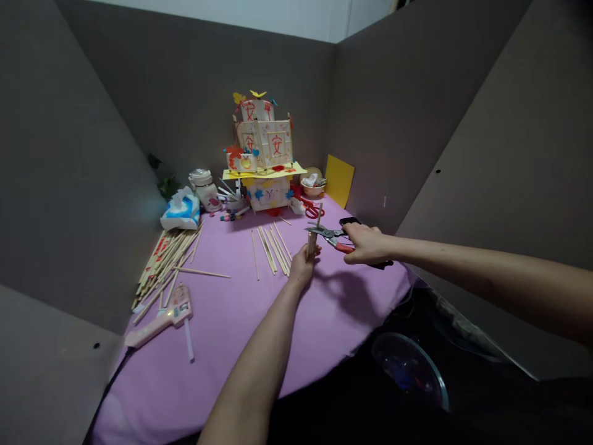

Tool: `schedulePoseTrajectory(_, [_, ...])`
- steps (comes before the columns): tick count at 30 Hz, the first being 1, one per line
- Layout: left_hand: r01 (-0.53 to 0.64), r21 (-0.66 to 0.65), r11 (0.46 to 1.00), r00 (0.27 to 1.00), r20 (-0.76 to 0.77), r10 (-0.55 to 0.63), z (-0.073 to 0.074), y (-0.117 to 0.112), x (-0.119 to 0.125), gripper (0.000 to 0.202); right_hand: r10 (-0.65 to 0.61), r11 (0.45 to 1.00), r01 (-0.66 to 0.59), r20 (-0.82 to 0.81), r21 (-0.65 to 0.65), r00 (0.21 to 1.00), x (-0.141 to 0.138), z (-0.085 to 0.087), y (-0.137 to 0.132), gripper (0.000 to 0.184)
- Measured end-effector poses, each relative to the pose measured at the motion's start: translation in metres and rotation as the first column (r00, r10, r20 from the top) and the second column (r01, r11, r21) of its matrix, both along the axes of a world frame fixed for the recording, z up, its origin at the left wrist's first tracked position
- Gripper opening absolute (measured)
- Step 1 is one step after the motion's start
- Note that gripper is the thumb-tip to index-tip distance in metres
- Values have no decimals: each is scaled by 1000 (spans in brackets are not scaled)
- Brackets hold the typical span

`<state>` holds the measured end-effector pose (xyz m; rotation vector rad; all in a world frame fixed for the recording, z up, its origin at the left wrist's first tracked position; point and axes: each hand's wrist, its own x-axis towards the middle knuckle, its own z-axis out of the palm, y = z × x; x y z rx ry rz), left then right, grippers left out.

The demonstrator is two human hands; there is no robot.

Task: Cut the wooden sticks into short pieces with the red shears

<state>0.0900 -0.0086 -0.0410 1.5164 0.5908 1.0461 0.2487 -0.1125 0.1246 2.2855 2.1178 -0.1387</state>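
Observation:
My left hand (303, 267) is closed around a small upright bundle of wooden sticks (312, 243), one of which rises above the others. In my right hand (369, 243) is a pair of pruning shears (330, 233) with red and black handles. Their blades lie across the taller stick, just above the tops of the shorter ones. Whether the blades have cut into it I cannot tell. Left of my left hand, several loose sticks (273, 250) lie side by side on the purple tablecloth (231, 327).
A decorated paper lantern tower (269, 148) stands at the back. Red scissors (314, 211) lie behind the shears. At the left are a pile of sticks (169, 259), a tissue pack (181, 210) and a pink glue gun (160, 321) with its cord. A clear bin (410, 371) sits below the table edge.

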Motion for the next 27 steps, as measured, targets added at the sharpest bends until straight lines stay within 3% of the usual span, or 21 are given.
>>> schedulePoseTrajectory(6, [-23,45,999,998,-61,25,9,-5,-2,24,-21,1000,21,18,-21,1000,-4,5,0,61])
schedulePoseTrajectory(13, [-59,114,992,987,-142,75,15,-11,-2,19,3,990,1,24,-144,1000,-12,14,0,53])
schedulePoseTrajectory(27, [-50,46,998,996,-78,54,8,-6,-1,16,77,987,-56,143,-148,987,-14,19,10,50])
